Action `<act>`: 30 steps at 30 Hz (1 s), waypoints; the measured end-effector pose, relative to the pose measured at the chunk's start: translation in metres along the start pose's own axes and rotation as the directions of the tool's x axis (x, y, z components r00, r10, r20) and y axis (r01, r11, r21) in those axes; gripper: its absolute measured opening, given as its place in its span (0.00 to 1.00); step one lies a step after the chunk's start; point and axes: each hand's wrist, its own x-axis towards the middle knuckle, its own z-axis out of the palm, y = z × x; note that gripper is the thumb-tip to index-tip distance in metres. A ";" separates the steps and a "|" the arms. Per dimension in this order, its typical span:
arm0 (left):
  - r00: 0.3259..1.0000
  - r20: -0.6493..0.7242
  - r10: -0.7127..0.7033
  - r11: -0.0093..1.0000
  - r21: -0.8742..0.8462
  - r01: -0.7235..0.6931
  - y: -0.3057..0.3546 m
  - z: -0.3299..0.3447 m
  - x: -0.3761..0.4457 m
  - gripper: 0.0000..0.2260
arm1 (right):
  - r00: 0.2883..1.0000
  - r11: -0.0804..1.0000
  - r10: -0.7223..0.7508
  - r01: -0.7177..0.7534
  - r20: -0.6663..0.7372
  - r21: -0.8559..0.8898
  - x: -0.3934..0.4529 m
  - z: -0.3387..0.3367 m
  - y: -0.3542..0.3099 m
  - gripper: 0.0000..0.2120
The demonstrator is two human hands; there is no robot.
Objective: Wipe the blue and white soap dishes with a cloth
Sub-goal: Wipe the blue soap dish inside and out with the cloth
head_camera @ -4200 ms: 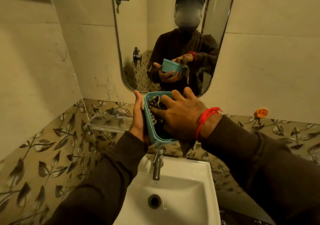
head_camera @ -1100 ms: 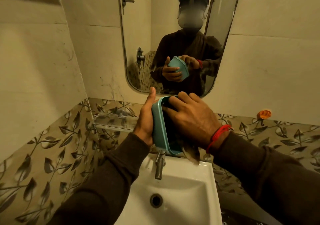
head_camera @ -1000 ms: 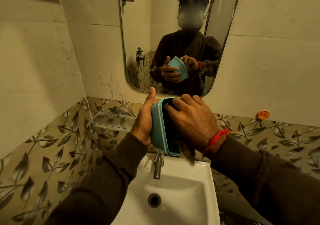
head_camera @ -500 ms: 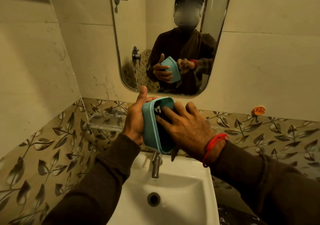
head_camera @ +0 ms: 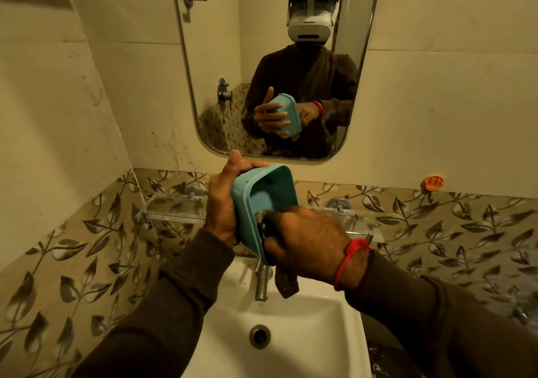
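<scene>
I hold a blue soap dish [head_camera: 263, 195] upright over the sink, its open side turned to the right. My left hand [head_camera: 222, 202] grips its back and upper edge, thumb pointing up. My right hand [head_camera: 302, 239] is closed around a dark cloth [head_camera: 286, 286] and presses it against the dish's lower inside rim; one end of the cloth hangs below the hand. The upper inside of the dish is bare. No white soap dish is visible.
A white sink [head_camera: 291, 345] with a metal tap [head_camera: 261, 283] is right below the hands. A glass shelf [head_camera: 174, 208] runs along the leaf-patterned tiles behind. A mirror [head_camera: 218, 57] hangs above. A small orange object [head_camera: 433, 182] sticks to the wall at right.
My right hand has slid with the cloth from the upper inside of the dish down to its lower rim, uncovering the dish's interior. My left hand keeps its grip.
</scene>
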 end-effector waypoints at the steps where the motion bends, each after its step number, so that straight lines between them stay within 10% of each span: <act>1: 1.000 0.012 -0.002 1.000 -0.029 0.003 0.001 -0.001 0.000 0.25 | 1.000 0.997 0.012 -0.011 -0.006 0.072 0.000 0.000 -0.001 0.13; 8: 0.999 0.029 0.027 0.990 -0.136 -0.023 0.005 -0.004 0.002 0.27 | 0.988 0.797 0.129 -0.151 0.079 0.585 0.006 -0.013 -0.003 0.07; 14: 0.998 0.027 0.057 0.977 -0.208 -0.050 -0.006 0.008 -0.006 0.27 | 0.950 0.097 0.295 -0.132 0.098 0.986 0.018 -0.021 -0.004 0.11; 21: 0.995 -0.058 -0.075 0.985 -0.161 0.065 0.003 -0.011 0.004 0.40 | 0.978 -0.641 0.199 0.084 0.059 0.763 0.015 -0.020 0.013 0.15; 30: 0.983 -0.106 -0.147 0.975 -0.184 0.126 -0.008 -0.030 -0.003 0.35 | 0.965 -0.525 0.236 0.223 -0.112 0.821 0.025 -0.043 0.058 0.21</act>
